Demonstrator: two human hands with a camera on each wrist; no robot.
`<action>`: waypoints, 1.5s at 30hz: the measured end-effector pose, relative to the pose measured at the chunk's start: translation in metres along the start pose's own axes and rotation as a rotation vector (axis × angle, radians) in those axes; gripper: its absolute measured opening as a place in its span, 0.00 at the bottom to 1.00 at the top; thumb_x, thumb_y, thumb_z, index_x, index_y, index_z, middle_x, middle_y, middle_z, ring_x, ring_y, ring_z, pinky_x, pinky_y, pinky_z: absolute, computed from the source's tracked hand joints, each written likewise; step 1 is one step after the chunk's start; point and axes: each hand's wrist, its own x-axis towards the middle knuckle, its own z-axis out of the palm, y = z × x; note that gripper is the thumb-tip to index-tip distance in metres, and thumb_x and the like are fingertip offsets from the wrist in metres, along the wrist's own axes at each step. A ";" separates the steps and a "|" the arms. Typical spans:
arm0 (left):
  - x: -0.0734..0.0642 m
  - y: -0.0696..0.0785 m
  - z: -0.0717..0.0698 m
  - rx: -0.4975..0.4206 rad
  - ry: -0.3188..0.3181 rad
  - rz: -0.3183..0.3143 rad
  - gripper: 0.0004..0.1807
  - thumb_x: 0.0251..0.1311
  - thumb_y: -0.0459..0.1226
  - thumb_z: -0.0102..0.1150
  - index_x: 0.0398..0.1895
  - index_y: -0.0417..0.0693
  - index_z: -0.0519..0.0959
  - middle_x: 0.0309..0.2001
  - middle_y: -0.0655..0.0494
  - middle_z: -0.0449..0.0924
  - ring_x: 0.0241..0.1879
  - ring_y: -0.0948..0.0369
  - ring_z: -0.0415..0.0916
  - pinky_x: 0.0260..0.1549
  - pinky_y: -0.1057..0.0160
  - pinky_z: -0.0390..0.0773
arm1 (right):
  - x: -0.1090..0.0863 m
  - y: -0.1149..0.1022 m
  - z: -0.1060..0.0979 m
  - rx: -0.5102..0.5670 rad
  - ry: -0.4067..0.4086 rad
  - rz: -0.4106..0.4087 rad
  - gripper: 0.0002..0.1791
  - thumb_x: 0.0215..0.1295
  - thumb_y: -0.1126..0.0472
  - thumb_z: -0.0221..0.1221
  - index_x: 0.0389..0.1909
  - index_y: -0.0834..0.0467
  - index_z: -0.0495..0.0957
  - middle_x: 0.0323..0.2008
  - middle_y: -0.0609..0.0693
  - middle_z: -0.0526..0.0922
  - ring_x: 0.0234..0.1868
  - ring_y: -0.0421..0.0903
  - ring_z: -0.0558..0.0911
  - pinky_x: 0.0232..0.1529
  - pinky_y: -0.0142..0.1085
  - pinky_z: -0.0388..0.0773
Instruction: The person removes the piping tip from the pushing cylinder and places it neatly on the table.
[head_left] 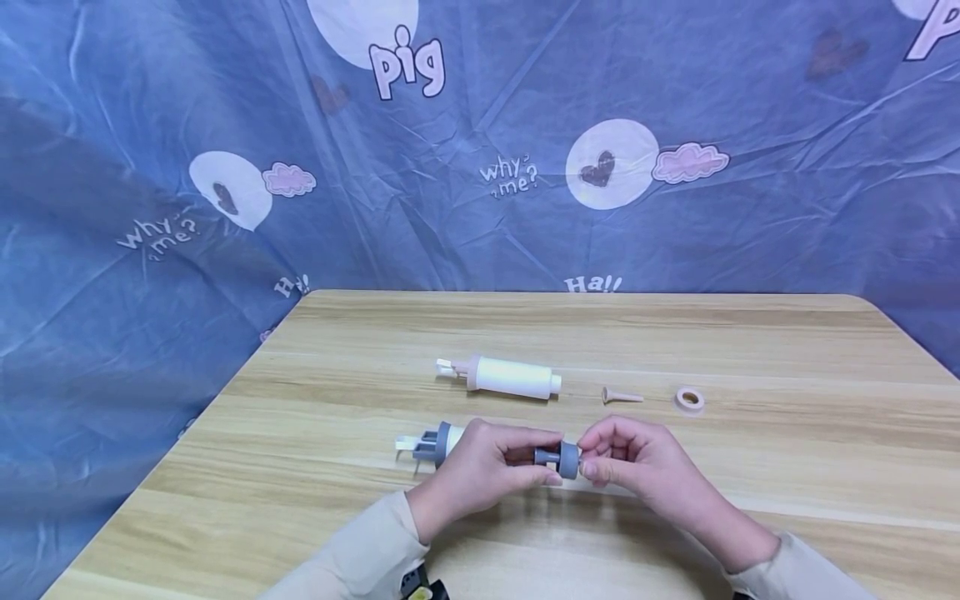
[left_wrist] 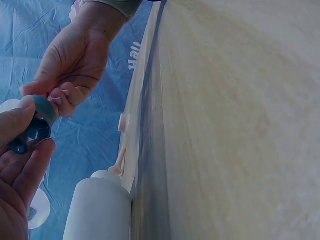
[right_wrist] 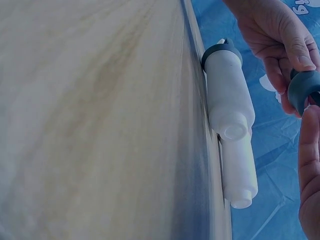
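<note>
Between the two hands, above the table, is a dark grey plastic part (head_left: 570, 460) with a wide ring and a narrower piece on its left side. My left hand (head_left: 487, 462) pinches the narrower piece between thumb and fingers. From the right, my right hand (head_left: 637, 458) pinches at the ring's outer face with thumb and fingertips; what sits inside the ring there is hidden by them. Behind the left hand lies a white cylinder with a grey collar (right_wrist: 229, 95), partly covered in the head view, its grey pronged end (head_left: 430, 447) pointing left.
Farther back on the wooden table (head_left: 337, 333) lies a second white cylinder (head_left: 513, 377) with a pale pink collar. To its right are a small pale pink funnel-shaped piece (head_left: 622, 396) and a pale pink ring (head_left: 689, 399). A blue printed sheet (head_left: 465, 225) hangs behind the table.
</note>
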 end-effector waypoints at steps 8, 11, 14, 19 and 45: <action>0.000 0.000 -0.002 0.001 0.032 0.007 0.21 0.46 0.33 0.69 0.46 0.37 0.81 0.41 0.46 0.83 0.37 0.69 0.81 0.37 0.72 0.79 | 0.000 -0.001 0.002 -0.029 0.104 -0.059 0.14 0.52 0.74 0.62 0.41 0.70 0.73 0.35 0.46 0.81 0.33 0.36 0.79 0.34 0.29 0.79; 0.000 -0.001 -0.002 0.012 0.040 0.032 0.20 0.47 0.34 0.68 0.46 0.37 0.81 0.41 0.46 0.83 0.37 0.66 0.82 0.36 0.72 0.80 | 0.000 0.000 0.004 -0.011 0.101 -0.083 0.17 0.50 0.75 0.63 0.42 0.70 0.73 0.37 0.47 0.81 0.36 0.36 0.80 0.36 0.30 0.80; 0.000 -0.002 -0.002 0.019 0.047 0.047 0.20 0.48 0.34 0.67 0.46 0.37 0.80 0.41 0.46 0.84 0.37 0.65 0.82 0.35 0.73 0.79 | 0.000 0.000 0.006 0.001 0.078 -0.097 0.19 0.49 0.75 0.63 0.44 0.71 0.73 0.38 0.44 0.81 0.37 0.37 0.81 0.36 0.31 0.81; 0.000 0.000 -0.002 -0.008 0.059 0.027 0.19 0.48 0.34 0.67 0.46 0.38 0.81 0.42 0.46 0.83 0.39 0.64 0.82 0.37 0.72 0.79 | -0.001 -0.003 0.009 -0.018 0.066 -0.072 0.20 0.49 0.72 0.65 0.45 0.70 0.73 0.38 0.40 0.82 0.35 0.39 0.82 0.36 0.32 0.81; 0.001 0.006 0.003 -0.026 0.077 -0.003 0.20 0.45 0.32 0.69 0.45 0.39 0.81 0.42 0.47 0.83 0.38 0.68 0.81 0.36 0.71 0.80 | -0.002 -0.004 0.013 -0.044 0.073 -0.009 0.18 0.52 0.69 0.64 0.46 0.66 0.76 0.36 0.40 0.83 0.33 0.38 0.82 0.31 0.33 0.81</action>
